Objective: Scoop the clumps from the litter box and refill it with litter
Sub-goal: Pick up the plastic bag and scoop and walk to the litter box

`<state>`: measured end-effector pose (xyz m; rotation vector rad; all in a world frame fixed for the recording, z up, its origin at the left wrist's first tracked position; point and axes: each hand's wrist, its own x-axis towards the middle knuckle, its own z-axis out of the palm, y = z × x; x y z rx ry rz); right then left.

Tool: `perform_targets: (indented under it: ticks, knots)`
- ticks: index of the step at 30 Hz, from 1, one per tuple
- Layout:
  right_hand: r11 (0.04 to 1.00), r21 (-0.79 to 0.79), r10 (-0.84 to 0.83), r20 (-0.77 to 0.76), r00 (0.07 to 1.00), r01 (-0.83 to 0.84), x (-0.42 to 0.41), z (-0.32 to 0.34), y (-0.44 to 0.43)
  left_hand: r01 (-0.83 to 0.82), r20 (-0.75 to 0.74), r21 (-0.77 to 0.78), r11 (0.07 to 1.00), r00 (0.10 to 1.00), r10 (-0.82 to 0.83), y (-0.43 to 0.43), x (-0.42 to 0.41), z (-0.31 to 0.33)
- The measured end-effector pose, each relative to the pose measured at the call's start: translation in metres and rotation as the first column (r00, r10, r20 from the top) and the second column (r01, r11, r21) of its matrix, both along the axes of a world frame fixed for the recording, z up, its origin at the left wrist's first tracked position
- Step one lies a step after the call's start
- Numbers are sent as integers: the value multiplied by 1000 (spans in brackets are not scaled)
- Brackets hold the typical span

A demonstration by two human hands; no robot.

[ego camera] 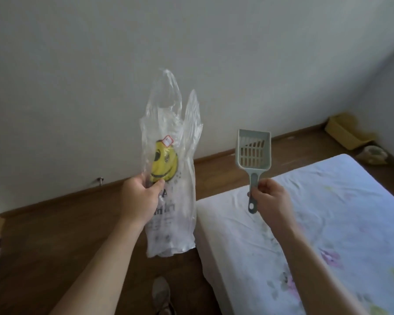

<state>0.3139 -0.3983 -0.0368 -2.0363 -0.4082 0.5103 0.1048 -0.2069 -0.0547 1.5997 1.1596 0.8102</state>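
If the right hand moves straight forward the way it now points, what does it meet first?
Probably the wall. The right hand grips the scoop, which leads; nothing shows between it and the wall, though depth is unclear.

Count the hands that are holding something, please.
2. The left hand, seen over the wooden floor, grips a clear smiley-face plastic bag; the right hand, over the mattress corner, holds a litter scoop by its handle.

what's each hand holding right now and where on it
The left hand grips the clear plastic bag around its middle. The right hand holds the litter scoop by its handle.
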Motion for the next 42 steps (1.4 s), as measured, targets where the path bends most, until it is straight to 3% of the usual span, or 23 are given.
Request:
perform_targets:
  ticks: [9,19,27,42]
  knots:
    - [971,-29,-240,-57,969,238,70,5,120,272,-51,-17,962,961,-273,166,121,16]
    - [886,37,-460,-48,887,462,219,-30,226,482,-59,-5,876,874,-481,285,324,7]
    - [817,120,-553,-116,825,565,327,-15,262,618,-74,-18,786,783,-617,332,489,27]
    - [538,28,-818,-226,529,843,581,-14,291,852,-64,-2,523,522,-851,356,851,14]
